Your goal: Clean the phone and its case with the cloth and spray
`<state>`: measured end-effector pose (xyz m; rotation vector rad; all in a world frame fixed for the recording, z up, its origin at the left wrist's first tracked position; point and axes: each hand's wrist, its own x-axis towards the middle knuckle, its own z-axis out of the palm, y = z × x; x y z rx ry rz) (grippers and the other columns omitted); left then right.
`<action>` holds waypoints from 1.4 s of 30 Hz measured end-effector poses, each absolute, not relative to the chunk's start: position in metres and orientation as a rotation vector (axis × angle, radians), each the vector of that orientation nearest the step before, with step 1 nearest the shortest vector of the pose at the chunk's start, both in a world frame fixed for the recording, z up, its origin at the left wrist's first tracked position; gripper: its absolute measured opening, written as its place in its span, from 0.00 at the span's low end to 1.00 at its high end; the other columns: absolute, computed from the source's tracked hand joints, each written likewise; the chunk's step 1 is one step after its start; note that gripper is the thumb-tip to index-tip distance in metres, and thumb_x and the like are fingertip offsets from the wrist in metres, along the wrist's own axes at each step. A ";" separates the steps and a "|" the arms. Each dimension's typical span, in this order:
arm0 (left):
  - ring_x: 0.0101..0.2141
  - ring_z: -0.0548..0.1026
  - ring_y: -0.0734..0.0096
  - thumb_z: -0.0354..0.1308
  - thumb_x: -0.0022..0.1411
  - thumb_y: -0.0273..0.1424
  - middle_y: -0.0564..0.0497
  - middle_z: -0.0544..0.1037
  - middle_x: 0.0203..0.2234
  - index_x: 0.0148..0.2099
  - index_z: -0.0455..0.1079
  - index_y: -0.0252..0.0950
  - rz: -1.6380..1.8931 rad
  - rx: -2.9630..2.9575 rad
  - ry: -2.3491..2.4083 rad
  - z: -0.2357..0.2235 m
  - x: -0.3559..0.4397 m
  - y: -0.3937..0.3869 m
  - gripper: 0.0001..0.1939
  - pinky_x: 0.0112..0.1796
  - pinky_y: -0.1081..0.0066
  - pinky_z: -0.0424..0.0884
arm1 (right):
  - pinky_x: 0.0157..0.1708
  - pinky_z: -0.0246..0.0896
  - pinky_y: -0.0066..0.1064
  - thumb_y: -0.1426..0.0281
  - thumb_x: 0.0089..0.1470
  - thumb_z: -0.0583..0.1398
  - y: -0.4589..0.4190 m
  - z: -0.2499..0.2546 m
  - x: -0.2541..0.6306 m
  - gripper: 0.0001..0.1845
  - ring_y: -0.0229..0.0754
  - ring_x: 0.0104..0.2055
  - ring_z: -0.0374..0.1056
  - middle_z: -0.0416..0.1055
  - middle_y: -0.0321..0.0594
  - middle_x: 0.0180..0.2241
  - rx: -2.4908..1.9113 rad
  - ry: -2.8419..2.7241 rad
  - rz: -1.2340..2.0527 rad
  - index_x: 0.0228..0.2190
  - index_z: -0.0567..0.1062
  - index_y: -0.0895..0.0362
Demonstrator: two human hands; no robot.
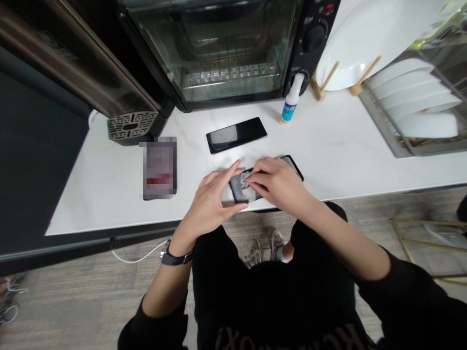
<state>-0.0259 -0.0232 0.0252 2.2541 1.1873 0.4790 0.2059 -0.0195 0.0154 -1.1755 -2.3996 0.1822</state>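
Observation:
A black smartphone [292,164] lies on the counter near its front edge, partly covered by my hands. My left hand [209,201] steadies its left end, thumb at the near edge and fingers at the far edge. With bunched fingertips, my right hand [273,181] pinches a crumpled light grey cloth [245,183] against the phone's screen. Farther back lies a second black smartphone [237,134], screen up, with nobody touching it. Behind it to the right, a small white spray bottle [290,104] with a blue label stands upright.
On the white counter [339,146], a blurred-out flat item [159,170] lies to the left. A black toaster oven [226,53] stands at the back, beside a machine with a drip tray [132,125]. White dishes [412,92] fill a rack at right, near a large plate [350,43].

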 end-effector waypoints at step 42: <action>0.61 0.68 0.47 0.69 0.66 0.43 0.46 0.71 0.67 0.78 0.50 0.48 0.505 2.250 1.235 0.026 -0.025 -0.025 0.46 0.63 0.47 0.65 | 0.46 0.58 0.45 0.79 0.63 0.60 0.006 0.029 0.265 0.13 0.54 0.50 0.66 0.82 0.45 0.43 -1.365 -2.491 -0.275 0.39 0.84 0.55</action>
